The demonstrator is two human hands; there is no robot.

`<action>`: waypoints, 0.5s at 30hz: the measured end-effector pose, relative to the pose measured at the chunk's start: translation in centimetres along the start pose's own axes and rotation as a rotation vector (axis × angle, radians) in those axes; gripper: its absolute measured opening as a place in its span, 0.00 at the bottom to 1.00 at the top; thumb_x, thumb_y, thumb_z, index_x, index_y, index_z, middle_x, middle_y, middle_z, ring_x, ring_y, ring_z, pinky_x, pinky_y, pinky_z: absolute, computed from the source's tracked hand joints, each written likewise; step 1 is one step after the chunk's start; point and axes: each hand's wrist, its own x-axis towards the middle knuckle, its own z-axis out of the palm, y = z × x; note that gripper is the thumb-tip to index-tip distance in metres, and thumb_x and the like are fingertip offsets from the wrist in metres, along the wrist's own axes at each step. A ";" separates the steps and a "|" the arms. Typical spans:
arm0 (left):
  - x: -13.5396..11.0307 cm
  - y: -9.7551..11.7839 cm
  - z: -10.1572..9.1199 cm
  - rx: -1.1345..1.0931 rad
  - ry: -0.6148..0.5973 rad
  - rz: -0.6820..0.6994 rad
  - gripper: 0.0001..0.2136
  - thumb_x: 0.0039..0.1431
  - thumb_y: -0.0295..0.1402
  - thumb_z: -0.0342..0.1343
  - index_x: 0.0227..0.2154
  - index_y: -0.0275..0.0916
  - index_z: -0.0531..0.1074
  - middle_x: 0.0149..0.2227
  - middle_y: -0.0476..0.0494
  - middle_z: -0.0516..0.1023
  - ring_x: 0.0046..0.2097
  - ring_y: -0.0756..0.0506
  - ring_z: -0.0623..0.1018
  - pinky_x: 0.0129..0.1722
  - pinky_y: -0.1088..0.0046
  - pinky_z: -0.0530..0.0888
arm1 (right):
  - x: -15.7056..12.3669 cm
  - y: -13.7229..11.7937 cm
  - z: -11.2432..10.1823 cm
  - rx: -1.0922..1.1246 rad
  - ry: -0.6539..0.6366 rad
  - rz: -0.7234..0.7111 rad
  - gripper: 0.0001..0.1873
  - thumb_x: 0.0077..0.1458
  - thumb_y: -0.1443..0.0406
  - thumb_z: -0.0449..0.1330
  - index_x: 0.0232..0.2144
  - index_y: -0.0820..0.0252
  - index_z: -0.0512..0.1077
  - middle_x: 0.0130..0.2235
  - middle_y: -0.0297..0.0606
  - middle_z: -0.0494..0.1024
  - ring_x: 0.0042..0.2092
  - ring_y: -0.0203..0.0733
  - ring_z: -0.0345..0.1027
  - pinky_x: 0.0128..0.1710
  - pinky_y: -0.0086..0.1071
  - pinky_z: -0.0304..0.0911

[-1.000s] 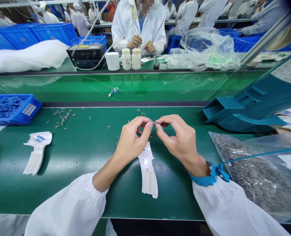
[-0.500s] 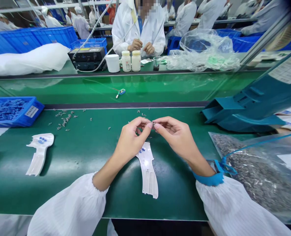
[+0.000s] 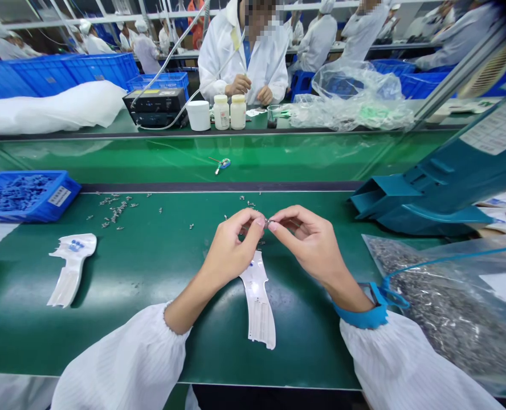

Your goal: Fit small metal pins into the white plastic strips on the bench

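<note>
My left hand [image 3: 238,239] and my right hand [image 3: 304,236] meet above the green table, fingertips nearly touching. Pinched between thumbs and fingers is a tiny metal part [image 3: 268,221], too small to name. Under my hands lies a white plastic shell [image 3: 259,302], shaped like a handle half, its upper end partly hidden by my left hand. Farther left, a similar white shell [image 3: 71,267] bears small blue pieces. Loose small metal parts [image 3: 115,212] are scattered on the table at the left, and some lie just beyond my fingers.
At the left stands a blue bin [image 3: 31,196] of blue pieces. To the right are a teal plastic holder [image 3: 411,199] and a clear bag [image 3: 445,302] of small metal parts. A wired component [image 3: 223,165] lies on the bright green strip [image 3: 150,159]. Across it sits a person [image 3: 244,62].
The wired component has shifted right along the bright green strip. My hands stay together with fingertips slightly readjusted, and the view has tilted up a little.
</note>
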 end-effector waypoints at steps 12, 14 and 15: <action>0.3 -0.3 0.1 -0.590 -0.180 -0.307 0.20 0.63 0.51 0.52 0.29 0.37 0.71 0.25 0.49 0.71 0.29 0.50 0.71 0.33 0.74 0.66 | 0.3 -7.0 -3.6 -0.403 0.108 -0.147 0.04 0.58 0.63 0.62 0.32 0.57 0.74 0.33 0.35 0.79 0.35 0.40 0.73 0.36 0.33 0.69; 0.3 -0.5 -0.4 -0.533 -0.141 -0.303 0.19 0.61 0.50 0.55 0.31 0.37 0.72 0.26 0.49 0.71 0.30 0.51 0.71 0.33 0.75 0.66 | 1.3 -9.8 -8.0 -0.593 0.220 -0.170 0.05 0.57 0.61 0.63 0.32 0.55 0.76 0.32 0.35 0.80 0.32 0.41 0.73 0.32 0.33 0.68; 0.4 -0.7 -0.6 -0.510 -0.124 -0.297 0.18 0.60 0.49 0.56 0.31 0.37 0.73 0.26 0.50 0.71 0.30 0.51 0.71 0.33 0.76 0.66 | 2.2 -10.8 -10.8 -0.694 0.288 -0.213 0.05 0.55 0.60 0.65 0.30 0.55 0.77 0.29 0.35 0.80 0.28 0.40 0.72 0.28 0.33 0.65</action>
